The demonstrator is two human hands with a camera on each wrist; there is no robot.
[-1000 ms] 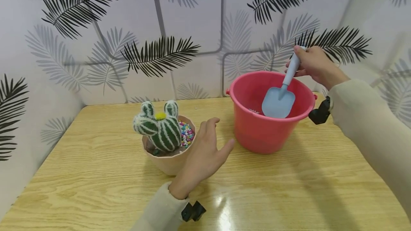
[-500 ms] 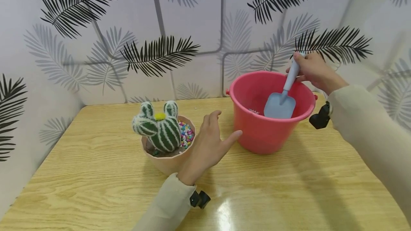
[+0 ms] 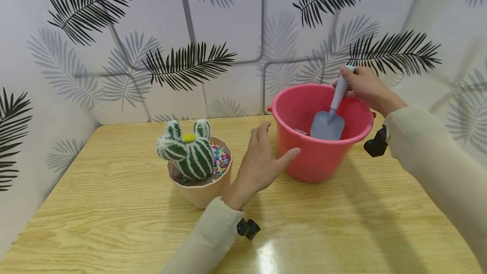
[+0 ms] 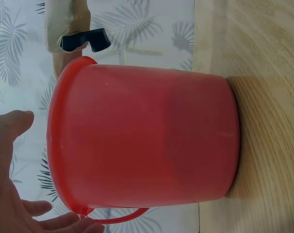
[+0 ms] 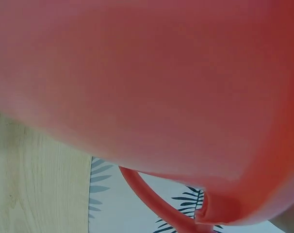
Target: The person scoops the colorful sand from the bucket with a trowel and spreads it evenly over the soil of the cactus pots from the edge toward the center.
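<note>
My right hand (image 3: 366,86) grips the pale handle of a light blue toy shovel (image 3: 328,126) above the bucket's right side. The shovel's blade reaches down inside a red plastic bucket (image 3: 313,160), its tip hidden behind the near rim. Some small, pale bits (image 3: 300,132) show in the bucket, too small to identify. My left hand (image 3: 260,162) is open, fingers spread, between the bucket and a potted cactus, holding nothing. In the left wrist view, the left hand (image 4: 13,182) is close to the rim of the bucket (image 4: 142,138). The right wrist view is mostly bucket wall (image 5: 137,87).
On the left of the wooden table (image 3: 95,206), a woolly toy cactus (image 3: 195,160) stands in a peach pot (image 3: 201,193) with colourful pebbles (image 3: 221,160). A leaf-patterned wall (image 3: 228,20) rises behind. The bucket's red handle (image 5: 152,201) hangs at its far side.
My left hand has moved right, away from the pot and closer to the bucket. My right hand has gone slightly down and left, keeping its grip on the shovel.
</note>
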